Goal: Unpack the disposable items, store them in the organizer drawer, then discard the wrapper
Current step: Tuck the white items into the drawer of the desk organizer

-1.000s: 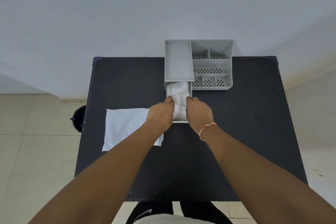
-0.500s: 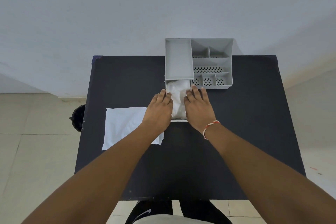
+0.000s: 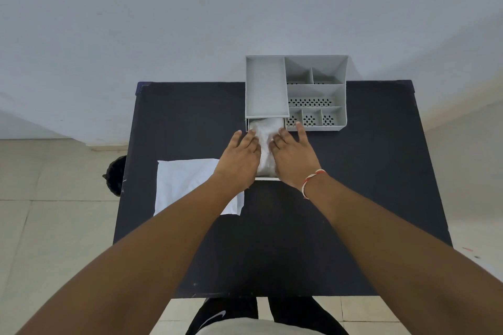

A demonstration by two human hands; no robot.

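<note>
A grey desk organizer stands at the far edge of the black table. Its drawer is pulled out toward me, filled with crumpled white disposable items. My left hand lies flat along the drawer's left side, and my right hand lies flat along its right side. Fingers of both hands are spread and press at the edges of the white items. A flat white wrapper lies on the table to the left, partly under my left forearm.
A dark round bin sits on the floor beside the table's left edge. The organizer's upper compartments hold nothing visible. A pale wall rises behind the table. Tiled floor surrounds it.
Both hands went from curled fingertips on the white items to flat, spread fingers reaching further along the drawer. The drawer has slid a little into the organizer.
</note>
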